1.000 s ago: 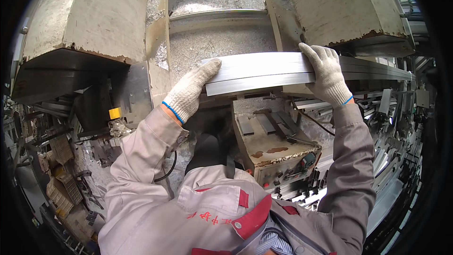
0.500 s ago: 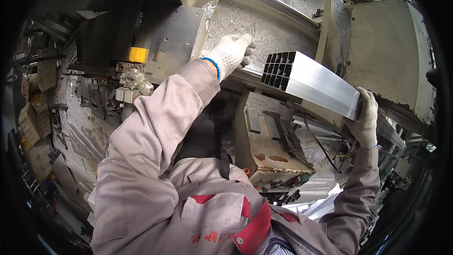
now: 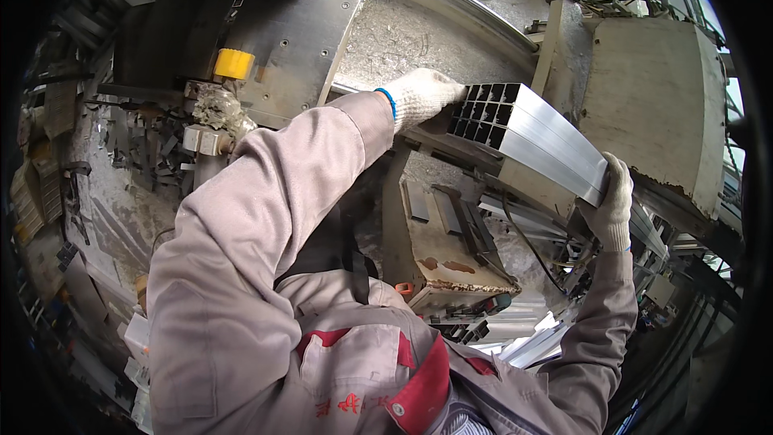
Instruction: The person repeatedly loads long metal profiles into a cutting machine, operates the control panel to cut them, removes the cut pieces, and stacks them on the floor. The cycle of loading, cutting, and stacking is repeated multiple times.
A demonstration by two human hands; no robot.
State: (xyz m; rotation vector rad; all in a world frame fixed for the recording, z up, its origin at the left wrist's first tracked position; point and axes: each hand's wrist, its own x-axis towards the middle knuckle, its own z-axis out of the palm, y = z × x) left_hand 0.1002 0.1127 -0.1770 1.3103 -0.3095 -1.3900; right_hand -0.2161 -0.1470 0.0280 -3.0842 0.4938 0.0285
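A bundle of silver square aluminium tubes (image 3: 555, 141) lies slantwise, with its open ends facing left in a dark grid. My left hand (image 3: 423, 98), in a white knitted glove with a blue cuff edge, meets the far corner of those open ends. Its fingers are bent against the tubes, and their tips are partly hidden. At the bundle's other end, my right hand (image 3: 613, 203), gloved the same way, is wrapped round the right end of the tubes. The right fingers lie along the far side and end face.
A steel plate with bolt holes (image 3: 302, 52) and a yellow cap (image 3: 233, 64) stand at the left. A worn cream stand (image 3: 451, 250) carries flat metal strips. A large beige housing (image 3: 656, 105) rises at the right. Metal scraps (image 3: 149, 133) litter the left floor.
My left hand has moved right onto the open ends of the tubes; before, it was apart from them with curled fingers. My right hand keeps its grip on the other end.
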